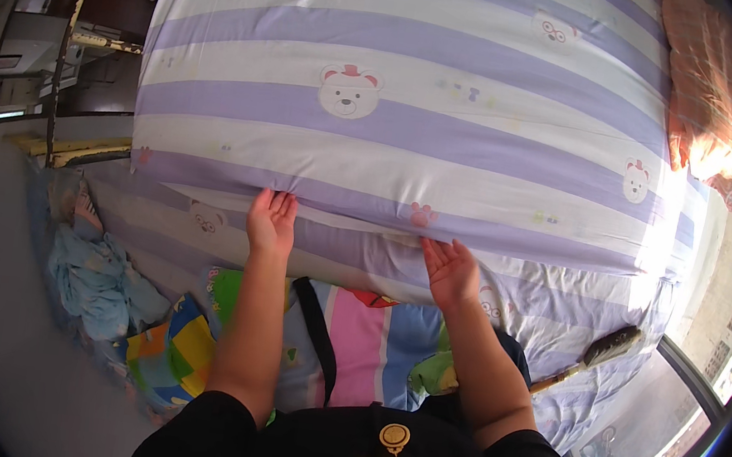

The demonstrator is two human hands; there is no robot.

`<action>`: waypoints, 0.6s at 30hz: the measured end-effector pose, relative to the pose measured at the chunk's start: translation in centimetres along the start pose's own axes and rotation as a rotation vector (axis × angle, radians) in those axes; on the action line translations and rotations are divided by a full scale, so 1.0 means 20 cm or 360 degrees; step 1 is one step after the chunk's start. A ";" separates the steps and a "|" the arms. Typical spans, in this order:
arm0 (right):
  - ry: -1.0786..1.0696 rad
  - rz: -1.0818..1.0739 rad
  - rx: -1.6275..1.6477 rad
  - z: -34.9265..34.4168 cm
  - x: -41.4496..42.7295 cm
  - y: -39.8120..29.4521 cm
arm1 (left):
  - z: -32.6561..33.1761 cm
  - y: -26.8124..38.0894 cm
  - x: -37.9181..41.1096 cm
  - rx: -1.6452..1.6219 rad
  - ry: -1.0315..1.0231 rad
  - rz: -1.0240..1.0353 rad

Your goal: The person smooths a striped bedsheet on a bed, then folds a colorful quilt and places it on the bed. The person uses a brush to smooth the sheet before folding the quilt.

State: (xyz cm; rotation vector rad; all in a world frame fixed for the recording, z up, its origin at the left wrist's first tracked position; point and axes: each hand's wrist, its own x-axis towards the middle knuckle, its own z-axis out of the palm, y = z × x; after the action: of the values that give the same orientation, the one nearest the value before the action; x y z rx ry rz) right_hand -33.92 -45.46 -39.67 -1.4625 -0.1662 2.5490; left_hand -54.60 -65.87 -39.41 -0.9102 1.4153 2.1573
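Note:
A purple-and-white striped bed sheet point(374, 161) printed with bear faces covers a mattress in front of me. My left hand point(272, 220) is palm up, its fingertips at the sheet's near edge, left of the middle. Further right, my right hand point(449, 273) is also palm up with extended fingers, its tips touching the same edge near a pink paw print. Neither hand is closed around the fabric, and the very tips of the fingers are partly hidden by the edge. A lower stretch of matching striped fabric point(323, 244) lies just below both hands.
A long-handled bed brush point(612, 346) lies at the right, beside a window frame point(691, 368). An orange pillow point(714, 100) rests at the far right. Colourful bedding point(358, 344) and a crumpled light-blue cloth point(99, 278) are near me. A chipped yellow metal ladder point(107, 44) stands left.

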 end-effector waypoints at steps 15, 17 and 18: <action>-0.0304 0.0244 -0.0422 0.18 0.09 -0.13 | 0.00 0.25 0.19 0.0031 0.0004 -0.0425; -0.0389 0.0549 -0.0769 0.20 0.07 -0.19 | -0.11 0.39 0.21 0.0549 -0.0014 -0.0538; -0.0452 0.0542 -0.0838 0.26 0.06 -0.20 | -0.14 0.46 0.21 0.0516 0.0192 -0.0309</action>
State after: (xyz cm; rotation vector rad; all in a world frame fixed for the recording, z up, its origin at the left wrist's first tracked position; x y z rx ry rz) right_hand -38.51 -41.23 -37.25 -1.3611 -0.7390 3.1564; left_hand -62.61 -72.30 -37.17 -1.0179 1.6022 1.6951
